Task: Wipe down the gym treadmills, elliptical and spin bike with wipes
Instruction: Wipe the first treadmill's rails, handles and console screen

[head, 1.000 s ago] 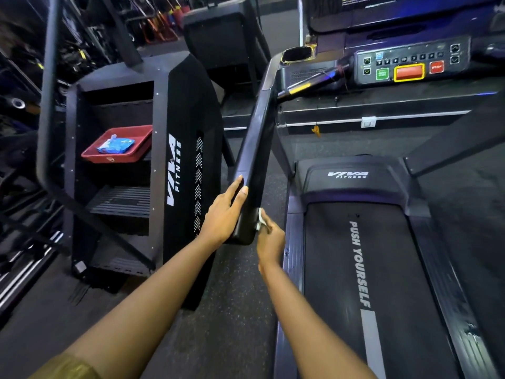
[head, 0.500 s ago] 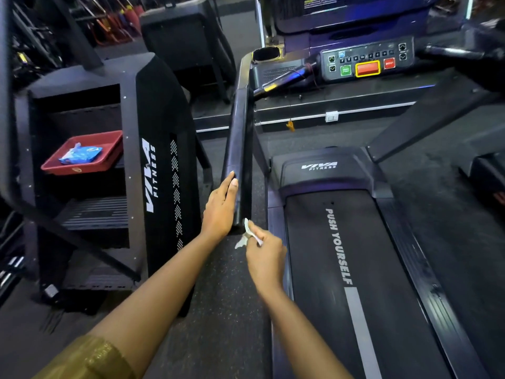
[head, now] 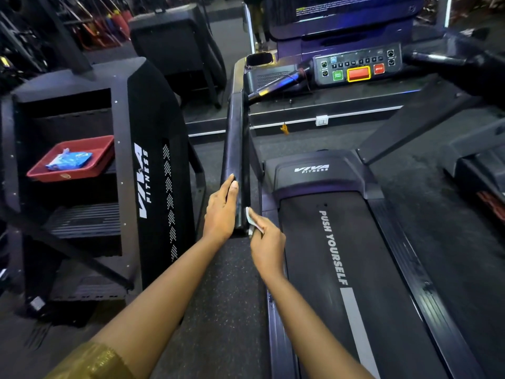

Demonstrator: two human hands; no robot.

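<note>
treadmill [head: 338,242]: black ribbed belt printed "PUSH YOURSELF", glossy dark handrail [head: 237,160] on its left side | wipe [head: 250,218]: small white crumpled sheet at the rail's lower end | left hand [head: 222,212]: straight fingers flat on the rail | right hand [head: 266,243]: pinches the wipe against the rail

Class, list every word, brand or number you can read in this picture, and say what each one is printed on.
"VIVA FITNESS": side panel of the black machine on the left.
"VIVA FITNESS": treadmill motor cover.
"PUSH YOURSELF": treadmill belt.
Too small or blurred to read: console buttons, the screen above them, and the blue packet in the red tray.
</note>
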